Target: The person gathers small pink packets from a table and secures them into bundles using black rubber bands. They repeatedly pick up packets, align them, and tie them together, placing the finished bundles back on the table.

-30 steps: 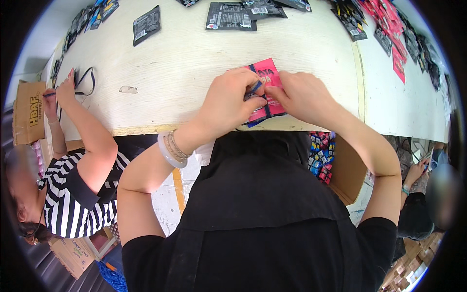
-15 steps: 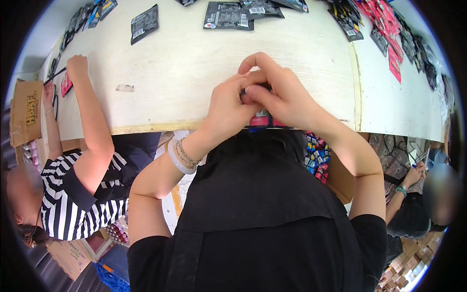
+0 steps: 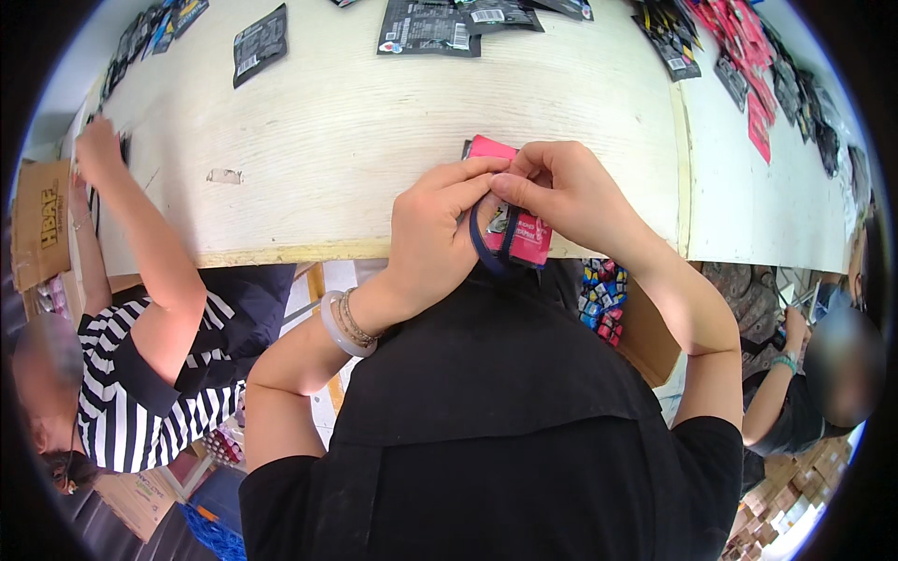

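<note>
At the table's front edge, a small stack of pink and black packets point(image 3: 531, 245) is gripped in my left hand point(image 3: 432, 229), whose fingers wrap its left side. A dark blue band point(image 3: 481, 241) runs around the stack and loops out loosely beside my left thumb. My right hand point(image 3: 572, 192) is closed in a pinch at the top of the stack, thumb against fingers. It touches my left fingertips, and what lies inside the pinch is hidden. A pink corner of the stack sticks out beyond my left fingers.
Black pouches point(image 3: 428, 28) lie along the table's far side, with one single pouch point(image 3: 260, 47) left of them. Pink packets point(image 3: 734, 42) are heaped at far right. Below the edge, a cardboard box point(image 3: 645, 323) holds small colourful packs. Co-workers sit on both sides.
My hands have come lower and turned, so the pink stack and its blue band now show. My raised right fingers have folded into a pinch. The left co-worker's hand has moved left.
</note>
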Demonstrator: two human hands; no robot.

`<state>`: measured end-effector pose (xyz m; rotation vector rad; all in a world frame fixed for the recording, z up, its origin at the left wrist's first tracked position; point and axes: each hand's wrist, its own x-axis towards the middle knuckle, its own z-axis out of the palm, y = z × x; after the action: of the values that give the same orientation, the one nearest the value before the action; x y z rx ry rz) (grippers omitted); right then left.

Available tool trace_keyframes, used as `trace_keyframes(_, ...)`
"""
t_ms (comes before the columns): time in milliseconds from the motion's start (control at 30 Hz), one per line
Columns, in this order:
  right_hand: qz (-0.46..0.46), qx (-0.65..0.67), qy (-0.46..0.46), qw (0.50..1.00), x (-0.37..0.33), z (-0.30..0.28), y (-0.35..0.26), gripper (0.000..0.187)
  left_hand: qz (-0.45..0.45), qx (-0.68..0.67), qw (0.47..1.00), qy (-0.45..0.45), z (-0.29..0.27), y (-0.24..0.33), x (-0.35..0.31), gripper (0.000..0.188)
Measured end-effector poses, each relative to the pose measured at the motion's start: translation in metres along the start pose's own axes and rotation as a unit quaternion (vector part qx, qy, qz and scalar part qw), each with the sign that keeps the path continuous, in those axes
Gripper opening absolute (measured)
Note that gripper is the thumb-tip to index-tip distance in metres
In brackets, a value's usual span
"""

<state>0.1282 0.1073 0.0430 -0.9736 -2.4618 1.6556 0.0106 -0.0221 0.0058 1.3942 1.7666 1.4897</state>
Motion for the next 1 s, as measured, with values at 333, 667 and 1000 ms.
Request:
trace_keyframes(333, 0.154, 0.353, -0.018, 0.922, -0.001, 0.004, -0.005, 0.026, 0.048, 0.034, 0.997, 0.048, 0.011, 0.007, -0.008, 0.023)
trace_keyframes(667, 0.159, 0.396, -0.164, 0.889, -0.003, -0.008, -0.007, 0.024, -0.024, -0.107, 0.994, -0.003, 0.000, 0.005, -0.013, 0.025)
trace_keyframes(1000, 0.160, 0.616, -0.202, 0.744, 0.003, -0.016, 0.028, 0.019, -0.060, -0.163, 0.985, -0.019, -0.014, 0.007, -0.020, 0.024)
